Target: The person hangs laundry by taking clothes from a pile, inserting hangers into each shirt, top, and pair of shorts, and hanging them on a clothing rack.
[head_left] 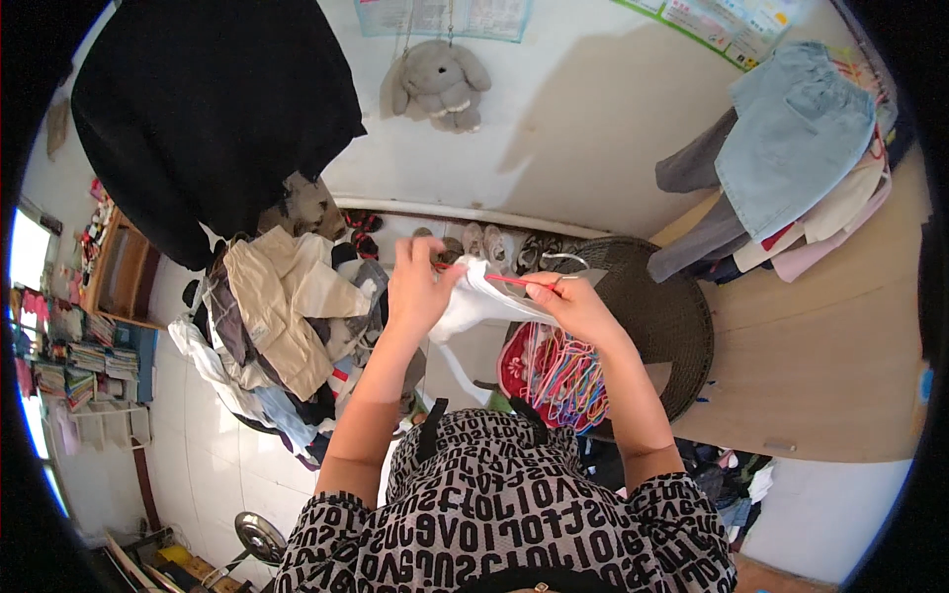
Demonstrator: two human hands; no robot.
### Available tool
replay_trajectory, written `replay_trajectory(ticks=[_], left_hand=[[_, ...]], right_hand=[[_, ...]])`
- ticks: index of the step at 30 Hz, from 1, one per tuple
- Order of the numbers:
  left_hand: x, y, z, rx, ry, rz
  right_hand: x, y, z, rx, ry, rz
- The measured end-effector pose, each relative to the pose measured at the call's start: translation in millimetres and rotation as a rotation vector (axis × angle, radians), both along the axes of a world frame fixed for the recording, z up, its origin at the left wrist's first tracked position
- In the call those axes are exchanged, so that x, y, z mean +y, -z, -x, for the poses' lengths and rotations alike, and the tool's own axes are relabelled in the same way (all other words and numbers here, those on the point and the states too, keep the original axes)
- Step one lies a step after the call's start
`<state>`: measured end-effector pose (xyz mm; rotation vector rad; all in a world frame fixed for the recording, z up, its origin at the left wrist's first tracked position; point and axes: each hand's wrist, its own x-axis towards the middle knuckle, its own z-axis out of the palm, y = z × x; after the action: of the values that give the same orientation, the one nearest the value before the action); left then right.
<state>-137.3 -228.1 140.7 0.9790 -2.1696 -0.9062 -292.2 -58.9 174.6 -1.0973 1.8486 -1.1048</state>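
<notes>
Both the left hand (420, 292) and the right hand (576, 308) are raised in front of the torso, with a red clothes hanger (509, 282) and a white garment (467, 304) between them. The left hand pinches the white garment's gathered edge, near the hanger's left end; the right hand has thumb and fingers closed on the hanger's right end. The garment hangs bunched along the hanger, probably a top, though its folds hide the cut.

Below the right forearm, many coloured hangers (571, 381) lie heaped in a red container (511, 364), just beside a round, dark woven table (682, 331). Left of the left forearm is a heap of clothes (229, 341), topped by a beige garment (277, 306). Shoes (484, 245) line the wall beyond the hands, beneath a hanging grey plush rabbit (440, 84). Light blue denim shorts (796, 128) hang at upper right among other clothes.
</notes>
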Motion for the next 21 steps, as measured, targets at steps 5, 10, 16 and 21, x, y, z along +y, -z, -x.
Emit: replay_trajectory(ticks=[5, 10, 16, 21], left_hand=[[-1.2, -41.5, 13.8, 0.053, 0.495, 0.512], [-20.9, -65.1, 33.7, 0.246, 0.341, 0.359], [-15.2, -125.3, 93.2, 0.368, 0.448, 0.276], [-20.9, -145.6, 190.1, 0.663, 0.503, 0.080]], right_hand=[[6.0, -40.2, 17.1, 0.078, 0.047, -0.032], [34.6, -95.5, 37.7, 0.826, 0.099, 0.455], [91.9, -115.7, 84.3, 0.746, 0.320, 0.230], [97.0, -195.0, 123.0, 0.721, 0.721, 0.509]])
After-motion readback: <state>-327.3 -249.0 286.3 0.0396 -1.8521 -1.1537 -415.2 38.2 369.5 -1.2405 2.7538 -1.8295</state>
